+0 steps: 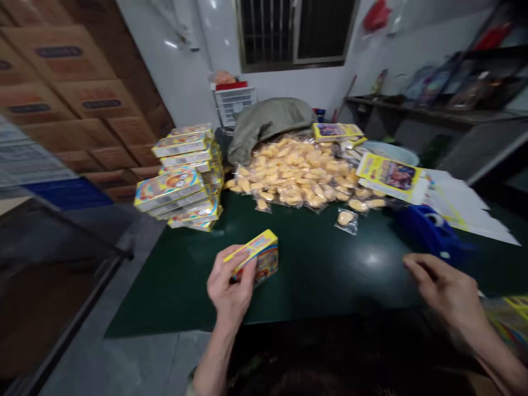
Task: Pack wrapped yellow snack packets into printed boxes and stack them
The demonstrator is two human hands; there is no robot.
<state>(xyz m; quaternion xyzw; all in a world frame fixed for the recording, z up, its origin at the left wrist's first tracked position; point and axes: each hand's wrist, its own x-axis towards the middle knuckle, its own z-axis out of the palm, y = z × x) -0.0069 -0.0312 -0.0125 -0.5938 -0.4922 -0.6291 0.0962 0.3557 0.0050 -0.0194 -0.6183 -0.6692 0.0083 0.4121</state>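
Sack: grey-green (270, 129), slumped at the far side of the counter (313, 291); a heap of clear packets (295, 173), each with a yellowish piece inside, lies against its front. One packet (345, 219) sits apart, nearer you. Behind, a white basket (236, 104) has something red on top. A pale basin (390, 151) is partly hidden; contents not visible.

Box (267, 263): yellow narrow side up, multicoloured print on the face; contents not visible. Your left hand (233, 280) grips it between thumb and fingers over the near-middle counter; contact with the surface unclear. Similar boxes form a stack (181, 187) to the left.

Your right hand (443, 283) is curled near a blue tape dispenser (433, 234); cannot tell whether it pinches anything.

Counter: dark green. Room: brown cartons (82, 66) piled left, barred window (297, 33) in the pale wall (181, 82).
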